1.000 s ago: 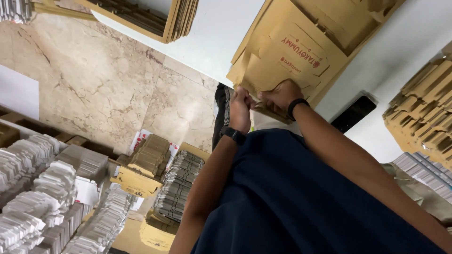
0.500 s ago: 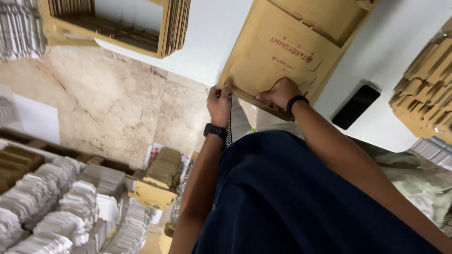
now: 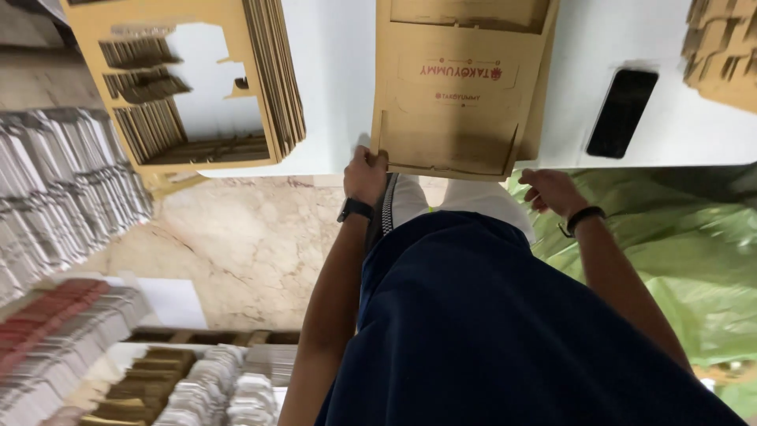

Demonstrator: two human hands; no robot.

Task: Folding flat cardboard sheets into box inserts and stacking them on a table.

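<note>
1. Cardboard sheet (image 3: 453, 110), flat and brown with red print, lay on the white table (image 3: 339, 95), its near edge hanging just over the table's rim right above the left hand.
2. The left hand (image 3: 365, 175) was closed on the near left corner of that sheet, fingers curled over the edge; a dark watch (image 3: 355, 209) sat on its wrist.
3. The right hand (image 3: 552, 191) hung loose and half curled, holding nothing, just below the table edge and a little to the right of the sheet, not touching it. A dark band (image 3: 582, 218) circled its wrist.
4. Between the two hands, white shoes (image 3: 449, 201) showed above the navy clothing (image 3: 489, 331) that filled the lower middle of the view.
5. Beyond the right hand, on the table, lay a black phone (image 3: 621, 112), screen dark, near the sheet but apart from it.
6. Further right of the phone stood a stack of brown cardboard (image 3: 721, 51) at the table's corner.
7. Beyond and to the left of the left hand, a pile of cut-out cardboard blanks (image 3: 205, 87) rested on the table, well apart from the held sheet.
8. Under the right arm spread green plastic sheeting (image 3: 678, 244).
9. Left of the left arm was the marble floor (image 3: 236, 244), with rows of grey and white folded stacks (image 3: 63, 189) beyond it and more brown and white stacks (image 3: 197, 383) nearer the elbow.
</note>
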